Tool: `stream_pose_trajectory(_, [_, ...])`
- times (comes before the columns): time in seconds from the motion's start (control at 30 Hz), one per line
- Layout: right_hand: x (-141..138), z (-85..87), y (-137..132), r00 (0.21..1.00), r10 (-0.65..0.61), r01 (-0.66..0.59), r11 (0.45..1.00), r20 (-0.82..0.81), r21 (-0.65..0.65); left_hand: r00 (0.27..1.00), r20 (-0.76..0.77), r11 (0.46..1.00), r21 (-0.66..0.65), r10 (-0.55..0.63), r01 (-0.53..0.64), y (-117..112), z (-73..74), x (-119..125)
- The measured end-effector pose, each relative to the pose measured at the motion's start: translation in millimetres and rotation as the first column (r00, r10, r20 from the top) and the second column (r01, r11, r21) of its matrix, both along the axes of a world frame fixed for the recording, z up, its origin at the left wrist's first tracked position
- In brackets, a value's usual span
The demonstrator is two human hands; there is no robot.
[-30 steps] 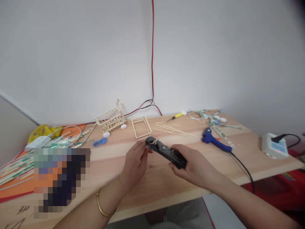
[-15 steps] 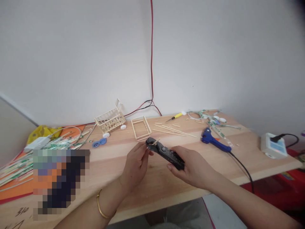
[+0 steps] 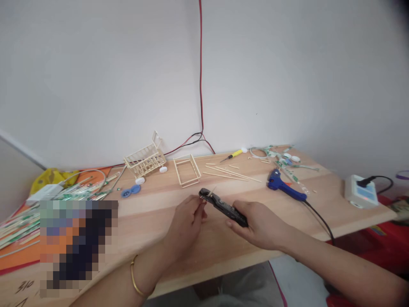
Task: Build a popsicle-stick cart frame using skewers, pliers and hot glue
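My right hand is closed around the handles of a black hand cutter, its hooked jaws pointing left. A thin wooden stick pokes up through those jaws. My left hand pinches the stick's lower part close to the cutter's tip; the fingers hide most of that part. Just beyond the jaws, a small rectangular stick frame rests on the table. Several loose sticks lie to its right. Left of the frame is a little cart made of sticks with white round wheels.
A blue glue gun lies on the wooden table at right, near a white power box. Two blue caps are at left. Wrapped sticks cover the left side. A yellow-handled tool lies by the wall.
The cutter's two handles look closer together than before, with the jaws shut further on the stick. My left hand has moved slightly right with it. The whole view has shifted a little.
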State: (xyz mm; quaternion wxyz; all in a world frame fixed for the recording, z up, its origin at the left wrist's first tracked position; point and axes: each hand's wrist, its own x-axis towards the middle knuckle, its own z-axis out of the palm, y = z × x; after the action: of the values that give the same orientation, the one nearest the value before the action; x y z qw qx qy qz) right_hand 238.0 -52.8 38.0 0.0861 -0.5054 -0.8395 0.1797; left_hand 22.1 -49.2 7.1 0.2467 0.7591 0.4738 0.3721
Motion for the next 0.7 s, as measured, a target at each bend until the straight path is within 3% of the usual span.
stream_pose_trajectory(0.13, [9, -6.2, -8, 1.000, -0.006, 0.004, 0.995, -0.023, -0.097, 0.997, -0.043, 0.975, -0.216, -0.059, 0.048, -2, -6.2, 7])
stream_pose_trajectory(0.3, [22, -9.4, -15, 0.998, -0.048, 0.034, 0.964, -0.046, -0.262, 0.989, 0.028, 0.887, -0.440, -0.145, 0.142, -3, -10.2, 15])
stream_pose_trajectory(0.57, [21, -9.2, -8, 0.992, -0.095, 0.050, 0.892, -0.078, -0.450, 0.979, 0.188, 0.729, -0.658, -0.084, 0.189, 3, -9.9, 17])
stream_pose_trajectory(0.63, [25, -8.6, 0, 0.996, -0.089, 0.076, 0.892, -0.009, -0.446, 0.971, 0.237, 0.682, -0.704, -0.038, 0.199, 3, -8.3, 16])
stream_pose_trajectory(0.7, [35, -6.4, 9, 0.993, -0.074, 0.099, 0.951, 0.095, -0.293, 0.959, 0.282, 0.657, -0.724, 0.001, 0.212, 4, -7.2, 14])
